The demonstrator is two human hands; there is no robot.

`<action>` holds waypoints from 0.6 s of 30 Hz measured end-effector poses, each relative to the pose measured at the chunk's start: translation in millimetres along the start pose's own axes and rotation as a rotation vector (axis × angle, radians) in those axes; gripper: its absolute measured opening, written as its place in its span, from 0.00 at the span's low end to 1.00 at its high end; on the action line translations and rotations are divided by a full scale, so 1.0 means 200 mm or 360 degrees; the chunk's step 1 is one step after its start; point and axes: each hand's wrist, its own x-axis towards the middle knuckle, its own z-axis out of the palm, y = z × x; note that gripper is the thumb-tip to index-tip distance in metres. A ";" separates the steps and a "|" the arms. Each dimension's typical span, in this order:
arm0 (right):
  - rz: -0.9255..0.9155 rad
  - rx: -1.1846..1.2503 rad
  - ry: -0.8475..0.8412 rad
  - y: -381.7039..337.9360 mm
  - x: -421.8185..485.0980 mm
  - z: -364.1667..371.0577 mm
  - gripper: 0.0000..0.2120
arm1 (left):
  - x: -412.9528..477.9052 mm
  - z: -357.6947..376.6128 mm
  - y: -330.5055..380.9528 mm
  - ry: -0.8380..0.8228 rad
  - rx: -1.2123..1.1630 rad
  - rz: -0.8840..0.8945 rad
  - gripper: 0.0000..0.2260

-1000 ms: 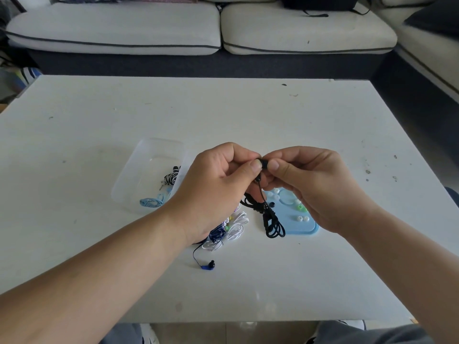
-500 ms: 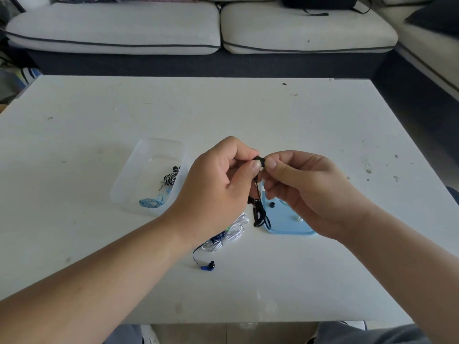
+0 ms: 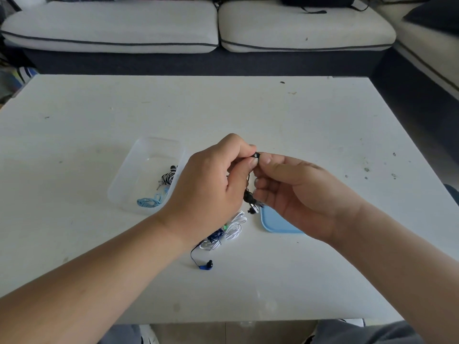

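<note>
From the head camera, both hands meet above the middle of a white table [image 3: 248, 112]. The left hand [image 3: 211, 184] has its fingers curled, thumb and forefinger pinching a small black earbud [image 3: 257, 155]. The right hand [image 3: 293, 192] pinches the same earbud from the other side, its remaining fingers curled inward. The earbud's black cord [image 3: 249, 197] hangs down between the 2 palms in a bunched coil, just above the corner of a light blue lid [image 3: 275, 223] lying flat on the table. Left of the hands stands a clear plastic container [image 3: 149, 150] holding zebra-striped earphones [image 3: 168, 177] and light blue earphones [image 3: 151, 201]. Below the left wrist lie coiled white earphones [image 3: 233, 228] and, nearer the person, a blue earbud [image 3: 206, 266]. A pale sofa [image 3: 124, 23] runs behind the table.
</note>
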 end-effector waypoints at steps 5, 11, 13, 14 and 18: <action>-0.0316 -0.0259 0.0215 0.01 -0.01 0.02 0.06 | 0.00 -0.01 0.02 -0.0090 -0.0324 -0.0285 0.02; -0.0722 -0.0804 0.0517 0.03 -0.02 0.05 0.04 | 0.02 -0.01 0.06 -0.0108 -0.0726 -0.0682 0.02; -0.0844 -0.0971 0.0566 0.04 -0.02 0.06 0.03 | 0.04 -0.01 0.07 -0.0108 -0.0873 -0.0822 0.03; -0.0915 -0.1051 0.0573 0.04 -0.01 0.06 0.03 | 0.04 -0.02 0.07 -0.0112 -0.0963 -0.0896 0.03; -0.1284 -0.1425 0.0506 0.04 0.01 0.05 0.08 | 0.06 -0.04 0.06 -0.0184 -0.1296 -0.1168 0.05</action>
